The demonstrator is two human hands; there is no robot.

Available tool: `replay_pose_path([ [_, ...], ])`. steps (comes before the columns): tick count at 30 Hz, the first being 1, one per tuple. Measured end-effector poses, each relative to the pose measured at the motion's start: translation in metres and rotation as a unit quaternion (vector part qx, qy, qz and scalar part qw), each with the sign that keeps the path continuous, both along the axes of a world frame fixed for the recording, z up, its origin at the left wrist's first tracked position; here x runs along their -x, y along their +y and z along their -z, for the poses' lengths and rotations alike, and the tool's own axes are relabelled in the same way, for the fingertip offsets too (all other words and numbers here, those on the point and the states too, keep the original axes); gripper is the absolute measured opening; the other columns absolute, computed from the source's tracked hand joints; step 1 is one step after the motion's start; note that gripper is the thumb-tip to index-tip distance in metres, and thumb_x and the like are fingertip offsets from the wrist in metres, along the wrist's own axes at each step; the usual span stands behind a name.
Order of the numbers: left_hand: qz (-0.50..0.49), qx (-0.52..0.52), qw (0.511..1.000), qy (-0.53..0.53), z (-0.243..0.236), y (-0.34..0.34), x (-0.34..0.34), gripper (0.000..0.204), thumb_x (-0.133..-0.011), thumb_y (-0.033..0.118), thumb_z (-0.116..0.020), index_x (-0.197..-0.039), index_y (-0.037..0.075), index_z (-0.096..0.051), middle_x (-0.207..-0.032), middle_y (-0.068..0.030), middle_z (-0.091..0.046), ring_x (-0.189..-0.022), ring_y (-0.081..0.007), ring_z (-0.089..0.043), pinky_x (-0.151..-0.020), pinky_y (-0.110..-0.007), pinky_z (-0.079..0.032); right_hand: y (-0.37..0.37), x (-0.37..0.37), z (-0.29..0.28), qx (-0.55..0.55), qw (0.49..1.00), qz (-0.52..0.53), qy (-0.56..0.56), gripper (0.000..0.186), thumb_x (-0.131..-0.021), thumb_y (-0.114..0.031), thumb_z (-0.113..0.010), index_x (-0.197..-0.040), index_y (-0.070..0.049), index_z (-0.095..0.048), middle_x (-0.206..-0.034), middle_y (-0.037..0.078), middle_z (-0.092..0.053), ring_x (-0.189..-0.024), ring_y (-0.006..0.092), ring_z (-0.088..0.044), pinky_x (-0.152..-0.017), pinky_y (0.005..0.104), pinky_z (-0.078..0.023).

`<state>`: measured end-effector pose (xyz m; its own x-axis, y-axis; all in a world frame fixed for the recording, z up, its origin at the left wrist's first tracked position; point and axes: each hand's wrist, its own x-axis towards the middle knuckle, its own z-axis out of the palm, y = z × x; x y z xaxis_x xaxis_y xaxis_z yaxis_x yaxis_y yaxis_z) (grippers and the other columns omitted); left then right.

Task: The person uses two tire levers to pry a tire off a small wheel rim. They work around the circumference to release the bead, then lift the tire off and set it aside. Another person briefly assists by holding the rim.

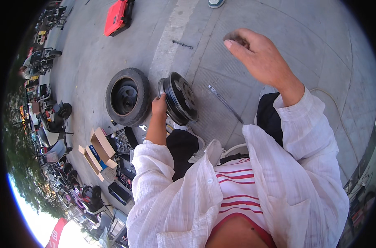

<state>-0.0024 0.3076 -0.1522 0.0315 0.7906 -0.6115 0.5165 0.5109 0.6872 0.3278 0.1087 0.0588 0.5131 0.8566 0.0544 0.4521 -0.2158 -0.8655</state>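
Note:
My left hand [159, 106] is closed on the edge of a bare black wheel rim [179, 98], which stands tilted on its edge on the pavement, its spoked side facing right. Just left of it lies a black tyre [141, 89] with a dark spoked hub [126, 98] inside. My right hand [262, 56] is raised to the right, away from the rim. Its fingers curl in toward the thumb, and the fingertips look dark and smudged; anything between them is hidden. A long metal bar [224, 102] lies on the ground between the rim and my right leg.
Farther off are a metal rod [182, 44], a red toolbox [116, 18] and a shoe [215, 3]. To the left sit an opened cardboard box [104, 145], a tray of tools [124, 140] and a wrench [143, 128]. Parked scooters [57, 113] line the left; a hose [336, 103] curves at right.

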Motion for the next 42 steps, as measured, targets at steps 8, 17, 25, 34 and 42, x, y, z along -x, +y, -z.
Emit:
replay_pose_path([
  [8,0.061,-0.011,0.994,0.085,0.022,-0.002,0.023,0.056,-0.088,0.033,-0.065,-0.122,-0.011,-0.055,-0.108,-0.0201,-0.066,-0.094,-0.0250,-0.063,-0.082,-0.035,-0.048,-0.002,0.000,0.012,-0.031,0.999,-0.011,-0.032,0.039,-0.092,-0.034,-0.058,-0.100,0.004,-0.065,-0.069,0.010,-0.060,-0.062,0.0175,-0.056,-0.061,0.0331,-0.046],
  [17,0.065,0.059,0.982,0.164,0.006,0.005,0.031,0.070,-0.089,0.048,-0.061,-0.125,-0.011,-0.053,-0.116,-0.0251,-0.062,-0.105,-0.0309,-0.062,-0.086,-0.038,-0.048,0.003,-0.003,0.010,-0.020,1.000,-0.001,0.010,0.046,-0.094,-0.041,-0.055,-0.108,0.002,-0.065,-0.083,0.011,-0.065,-0.074,0.0190,-0.060,-0.069,0.0334,-0.049],
  [25,-0.122,0.044,0.859,-0.496,-0.210,-0.018,-0.013,0.075,-0.099,0.051,-0.032,-0.151,-0.002,-0.015,-0.157,-0.0228,-0.013,-0.146,-0.0345,-0.014,-0.117,-0.049,-0.016,-0.018,-0.032,-0.003,-0.190,0.673,-0.011,0.715,0.093,-0.090,-0.075,-0.021,-0.147,-0.002,-0.028,-0.139,0.022,-0.046,-0.121,0.0372,-0.051,-0.096,0.0490,-0.043],
  [34,-0.261,-0.005,0.925,-0.276,-0.144,0.015,-0.029,0.075,-0.098,0.056,-0.032,-0.149,0.002,-0.027,-0.154,-0.0180,-0.028,-0.141,-0.0319,-0.028,-0.113,-0.045,-0.027,0.038,-0.057,0.043,-0.142,0.749,0.224,0.607,0.091,-0.093,-0.072,-0.021,-0.144,0.003,-0.032,-0.138,0.021,-0.046,-0.122,0.0311,-0.050,-0.100,0.0429,-0.042],
  [42,-0.039,-0.065,0.996,-0.039,-0.055,0.001,-0.050,0.053,-0.099,0.047,-0.042,-0.127,0.003,-0.050,-0.120,-0.0117,-0.058,-0.104,-0.0228,-0.055,-0.083,-0.035,-0.045,0.012,-0.029,0.077,0.052,0.770,0.348,0.533,0.056,-0.102,-0.048,-0.034,-0.124,0.000,-0.053,-0.112,0.010,-0.058,-0.094,0.0175,-0.054,-0.079,0.0308,-0.044],
])
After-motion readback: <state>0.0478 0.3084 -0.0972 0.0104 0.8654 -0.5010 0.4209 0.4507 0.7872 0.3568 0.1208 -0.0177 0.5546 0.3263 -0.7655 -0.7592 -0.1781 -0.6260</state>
